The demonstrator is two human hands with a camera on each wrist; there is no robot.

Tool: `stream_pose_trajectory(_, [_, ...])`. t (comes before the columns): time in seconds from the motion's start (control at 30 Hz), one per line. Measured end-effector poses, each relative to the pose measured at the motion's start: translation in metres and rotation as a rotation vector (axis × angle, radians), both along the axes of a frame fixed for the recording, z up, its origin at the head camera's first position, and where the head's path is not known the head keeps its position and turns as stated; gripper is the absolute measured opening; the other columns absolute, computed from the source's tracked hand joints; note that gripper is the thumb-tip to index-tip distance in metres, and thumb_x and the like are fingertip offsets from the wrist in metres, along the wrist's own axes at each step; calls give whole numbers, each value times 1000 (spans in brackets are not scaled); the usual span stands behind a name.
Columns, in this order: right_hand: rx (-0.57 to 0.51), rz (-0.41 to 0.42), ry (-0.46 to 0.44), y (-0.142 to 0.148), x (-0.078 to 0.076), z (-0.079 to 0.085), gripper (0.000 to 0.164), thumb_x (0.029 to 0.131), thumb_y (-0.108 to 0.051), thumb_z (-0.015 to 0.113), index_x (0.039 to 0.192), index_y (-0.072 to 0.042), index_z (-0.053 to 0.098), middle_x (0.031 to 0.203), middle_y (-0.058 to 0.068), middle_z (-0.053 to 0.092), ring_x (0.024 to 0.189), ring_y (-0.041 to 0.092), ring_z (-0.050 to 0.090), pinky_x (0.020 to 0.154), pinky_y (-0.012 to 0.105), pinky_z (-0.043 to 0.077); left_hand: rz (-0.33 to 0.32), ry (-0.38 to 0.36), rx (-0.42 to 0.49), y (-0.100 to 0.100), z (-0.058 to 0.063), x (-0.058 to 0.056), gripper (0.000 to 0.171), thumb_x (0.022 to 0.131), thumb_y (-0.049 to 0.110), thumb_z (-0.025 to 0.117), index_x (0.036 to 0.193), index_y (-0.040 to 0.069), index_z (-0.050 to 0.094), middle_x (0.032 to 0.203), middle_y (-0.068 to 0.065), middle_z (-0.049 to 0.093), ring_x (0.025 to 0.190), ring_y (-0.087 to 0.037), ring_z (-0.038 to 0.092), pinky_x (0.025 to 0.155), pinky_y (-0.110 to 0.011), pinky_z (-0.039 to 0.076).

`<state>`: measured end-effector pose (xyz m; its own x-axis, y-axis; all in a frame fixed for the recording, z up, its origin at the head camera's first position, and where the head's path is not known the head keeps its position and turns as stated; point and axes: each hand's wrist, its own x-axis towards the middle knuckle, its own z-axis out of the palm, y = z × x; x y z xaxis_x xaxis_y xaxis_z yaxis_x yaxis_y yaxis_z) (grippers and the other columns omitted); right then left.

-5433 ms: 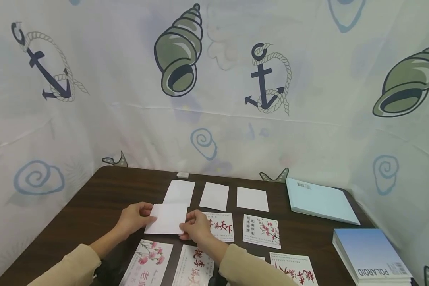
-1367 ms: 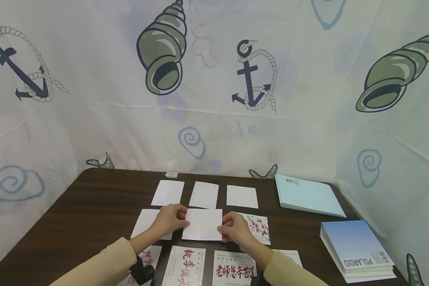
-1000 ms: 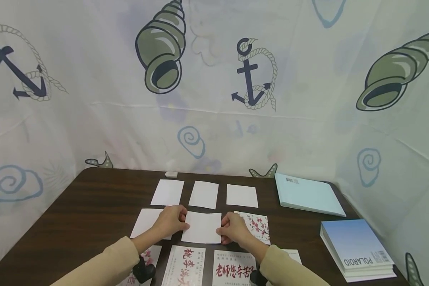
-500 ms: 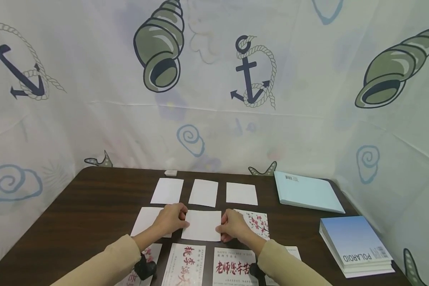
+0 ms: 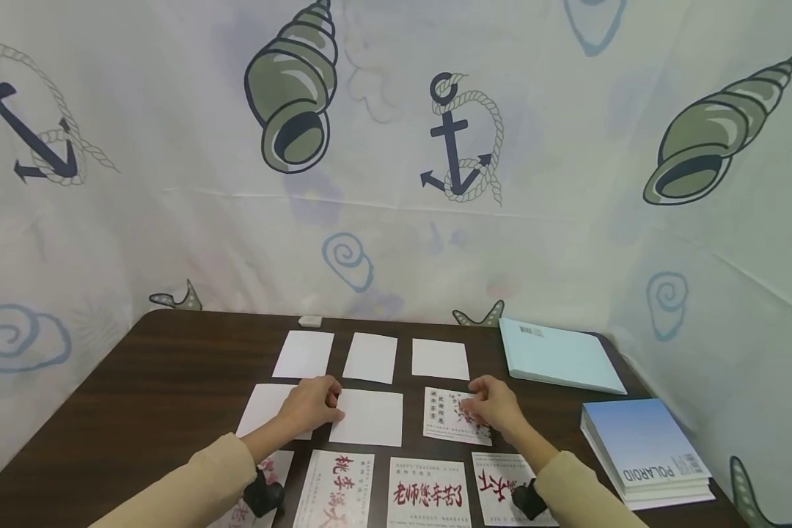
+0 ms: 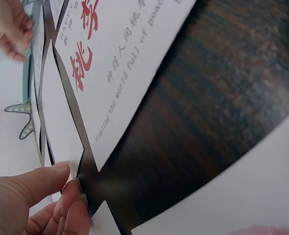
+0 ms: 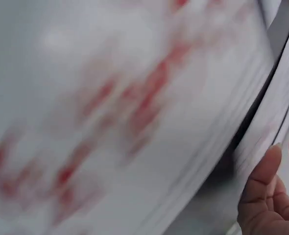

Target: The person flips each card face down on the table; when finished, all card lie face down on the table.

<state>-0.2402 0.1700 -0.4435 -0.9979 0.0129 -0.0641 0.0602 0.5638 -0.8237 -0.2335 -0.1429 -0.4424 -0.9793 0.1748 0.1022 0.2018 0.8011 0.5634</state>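
In the head view a blank white card [image 5: 368,422] lies in the middle of the second row. My left hand [image 5: 312,405] pinches its left edge; the left wrist view shows the thumb of that hand [image 6: 41,196] on the corner of the card [image 6: 59,112], with fingertips beside the edge. My right hand [image 5: 498,407] hovers at the right side of a postcard [image 5: 442,418] with red blossoms and dark characters, covering part of it. Its thumb and forefinger are spread apart in the right wrist view, where the hand [image 7: 267,200] grips nothing; the nearby red print there is blurred.
Blank cards [image 5: 369,358] form the back row, and another blank card [image 5: 260,403] lies left. Printed postcards [image 5: 429,502] fill the front row. A pale blue book [image 5: 561,356] and a thick blue-covered POLAROID stack [image 5: 647,444] stand right on the dark table [image 5: 138,403].
Both hands brought a blank card from the left to the second row's middle and laid it down. My right hand then let go and moved right to the blossom postcard.
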Motion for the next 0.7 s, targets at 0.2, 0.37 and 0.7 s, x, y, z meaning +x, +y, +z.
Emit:
stream_pose_trajectory(0.2, [146, 34, -33, 33, -4, -4, 45, 75, -1, 75, 114, 6, 53, 76, 7, 48, 64, 16, 50, 58, 32, 54, -11, -10, 8, -2, 2, -4, 30, 68, 7, 81, 93, 2, 65, 67, 3, 56, 59, -10, 47, 53, -25, 37])
stream_pose_trajectory(0.37, [257, 91, -50, 34, -12, 0, 42, 70, 2, 78, 105, 1, 53, 77, 7, 46, 63, 17, 50, 54, 29, 53, -23, -2, 48, 5, 6, -12, 24, 72, 7, 78, 91, 2, 65, 66, 4, 54, 59, -10, 47, 51, -23, 37])
stream_pose_trajectory(0.7, [238, 144, -37, 35, -15, 2, 45, 70, 5, 77, 97, -4, 43, 75, 9, 47, 62, 18, 50, 55, 29, 51, -120, -222, 319, 63, 9, -24, 29, 79, 7, 72, 104, -3, 63, 78, -4, 61, 61, -10, 59, 55, -24, 52])
